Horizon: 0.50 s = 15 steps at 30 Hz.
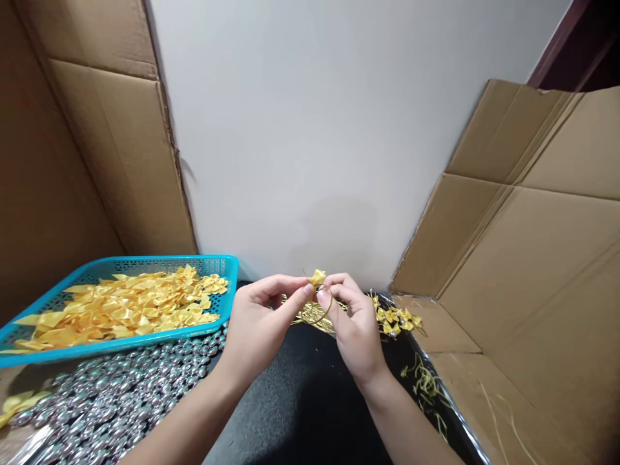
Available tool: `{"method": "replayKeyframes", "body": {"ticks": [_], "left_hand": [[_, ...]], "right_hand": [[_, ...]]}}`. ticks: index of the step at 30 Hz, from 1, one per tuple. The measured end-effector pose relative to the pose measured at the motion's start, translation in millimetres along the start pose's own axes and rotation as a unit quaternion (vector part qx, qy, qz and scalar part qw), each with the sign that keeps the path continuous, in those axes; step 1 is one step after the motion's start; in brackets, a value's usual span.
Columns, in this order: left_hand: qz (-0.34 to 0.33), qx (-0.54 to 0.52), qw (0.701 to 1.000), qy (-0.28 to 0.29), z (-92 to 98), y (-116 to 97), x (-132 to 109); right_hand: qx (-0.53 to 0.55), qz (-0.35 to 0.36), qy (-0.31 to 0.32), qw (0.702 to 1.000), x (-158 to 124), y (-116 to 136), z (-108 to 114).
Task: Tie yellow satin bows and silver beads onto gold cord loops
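Both hands meet near the middle of the view, above a black surface. A small yellow ribbon piece [318,278] stands up between their fingertips. My left hand [271,307] pinches at its left side with thumb and index finger, where a thin dark line sticks up. The thumb and fingers of my right hand [351,320] close on a looped gold cord [323,318] just below the ribbon. Behind and beneath the hands lies a bundle of gold cords [310,312], partly hidden by the fingers.
A teal basket [231,284] of yellow ribbon pieces [140,303] stands at the left. Silvery beads [130,387] spread before it. Yellow bows [394,320] and cord scraps [426,381] lie at the right. Cardboard panels [111,142] and a pale wall [310,129] surround the black surface [290,394].
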<state>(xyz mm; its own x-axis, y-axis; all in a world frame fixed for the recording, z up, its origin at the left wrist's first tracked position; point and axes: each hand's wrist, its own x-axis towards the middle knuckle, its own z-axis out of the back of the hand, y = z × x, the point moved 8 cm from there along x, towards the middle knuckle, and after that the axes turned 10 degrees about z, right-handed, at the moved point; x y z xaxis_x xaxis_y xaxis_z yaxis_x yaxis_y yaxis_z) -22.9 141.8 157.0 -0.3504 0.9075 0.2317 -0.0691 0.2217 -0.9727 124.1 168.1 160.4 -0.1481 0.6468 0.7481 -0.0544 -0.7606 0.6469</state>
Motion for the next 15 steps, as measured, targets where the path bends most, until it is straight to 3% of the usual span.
{"method": "replayKeyframes", "body": {"ticks": [5,15], "left_hand": [[0.012,0.014,1.0,0.007,-1.5,3.9,1.7],[0.063,-0.06,0.995,0.051,-8.2,12.8,5.0]], "right_hand": [[-0.043,0.015,-0.01,0.999,2.9,7.4,4.1],[-0.177,0.079,-0.015,0.981,3.1,21.1,6.9]]}}
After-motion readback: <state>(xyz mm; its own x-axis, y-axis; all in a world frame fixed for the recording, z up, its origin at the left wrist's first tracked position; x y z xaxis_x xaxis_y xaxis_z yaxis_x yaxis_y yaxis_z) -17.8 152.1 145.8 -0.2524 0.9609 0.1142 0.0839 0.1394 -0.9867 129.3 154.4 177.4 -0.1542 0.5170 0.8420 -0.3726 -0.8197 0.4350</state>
